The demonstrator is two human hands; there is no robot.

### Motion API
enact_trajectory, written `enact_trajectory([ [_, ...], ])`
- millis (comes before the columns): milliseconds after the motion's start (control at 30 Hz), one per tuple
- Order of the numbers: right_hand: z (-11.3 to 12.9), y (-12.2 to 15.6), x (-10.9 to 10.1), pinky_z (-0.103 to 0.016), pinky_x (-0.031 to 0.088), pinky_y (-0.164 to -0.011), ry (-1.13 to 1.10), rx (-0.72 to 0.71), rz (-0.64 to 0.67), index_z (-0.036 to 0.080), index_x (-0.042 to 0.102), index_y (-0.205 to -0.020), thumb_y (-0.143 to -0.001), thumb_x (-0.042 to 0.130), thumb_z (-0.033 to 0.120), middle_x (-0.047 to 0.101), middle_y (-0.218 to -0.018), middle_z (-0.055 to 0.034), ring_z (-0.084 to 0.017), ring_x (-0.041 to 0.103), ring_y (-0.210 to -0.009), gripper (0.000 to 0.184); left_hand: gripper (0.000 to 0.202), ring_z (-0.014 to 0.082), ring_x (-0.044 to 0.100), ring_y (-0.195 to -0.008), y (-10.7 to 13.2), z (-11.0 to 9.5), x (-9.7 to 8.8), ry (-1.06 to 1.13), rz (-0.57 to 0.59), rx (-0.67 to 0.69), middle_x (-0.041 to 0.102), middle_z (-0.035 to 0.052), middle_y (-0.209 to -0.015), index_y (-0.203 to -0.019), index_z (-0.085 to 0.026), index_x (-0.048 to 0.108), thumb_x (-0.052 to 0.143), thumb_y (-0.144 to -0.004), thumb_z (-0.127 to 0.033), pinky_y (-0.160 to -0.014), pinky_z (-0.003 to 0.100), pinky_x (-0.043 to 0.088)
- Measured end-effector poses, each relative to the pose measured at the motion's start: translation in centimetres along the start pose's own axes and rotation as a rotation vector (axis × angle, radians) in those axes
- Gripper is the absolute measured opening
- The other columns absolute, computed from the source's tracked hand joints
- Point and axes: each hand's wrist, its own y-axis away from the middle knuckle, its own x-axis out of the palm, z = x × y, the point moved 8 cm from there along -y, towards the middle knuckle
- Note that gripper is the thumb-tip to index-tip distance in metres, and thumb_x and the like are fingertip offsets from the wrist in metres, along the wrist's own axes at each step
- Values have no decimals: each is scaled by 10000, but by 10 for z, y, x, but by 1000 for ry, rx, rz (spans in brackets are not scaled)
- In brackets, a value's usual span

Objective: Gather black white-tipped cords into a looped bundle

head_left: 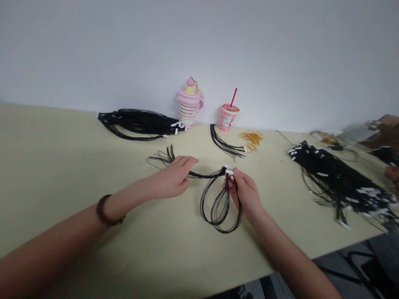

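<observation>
Black wire harnesses (215, 224) with white connectors (229, 171) hang in loops between my hands, just over the table. My right hand (246, 191) pinches them close to the connectors. My left hand (174, 177) is closed around the wires farther left, and their loose ends (170, 154) fan out beyond it. Its palm faces down, so part of the grip is hidden. Behind my right hand lies a smaller bunch of black wires (224, 143) with a white connector. Yellow rubber bands (252, 138) are piled to the right of that bunch.
Against the wall stand a pink striped mug (188, 109) and a pink cup with a red straw (229, 117). A bundle of black wires (140, 122) lies at the back left, a larger heap (339, 176) at the right. Another person's hand (391, 172) shows at the right edge.
</observation>
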Motion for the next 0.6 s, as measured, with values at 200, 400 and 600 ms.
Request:
enact_trajectory([
  [200, 6, 11, 10, -166, 328, -534, 297, -147, 92, 152, 566, -730, -829, 469, 390, 456, -584, 26, -44, 405, -552, 275, 282, 133, 498, -785, 6, -62, -9, 461, -24, -26, 542, 20, -874, -938, -179, 471, 532, -759, -387, -714, 252, 418],
  [400, 9, 18, 22, -167, 372, -528, 382, -214, 163, 143, 571, -790, -843, 442, 381, 491, -586, 21, -45, 454, -538, 275, 137, 86, 467, -654, 7, -64, 23, 618, 16, -87, 515, -19, -735, -802, -165, 471, 466, -819, -301, -591, 200, 384],
  [600, 11, 8, 0, -132, 242, -349, 389, -150, -64, 145, 564, -856, -816, 446, 459, 503, -529, 37, -13, 368, -365, 338, 87, 122, 512, -705, 11, -44, -20, 74, -282, -92, 543, 14, -770, -880, -159, 459, 429, -799, -152, -628, 249, 423],
])
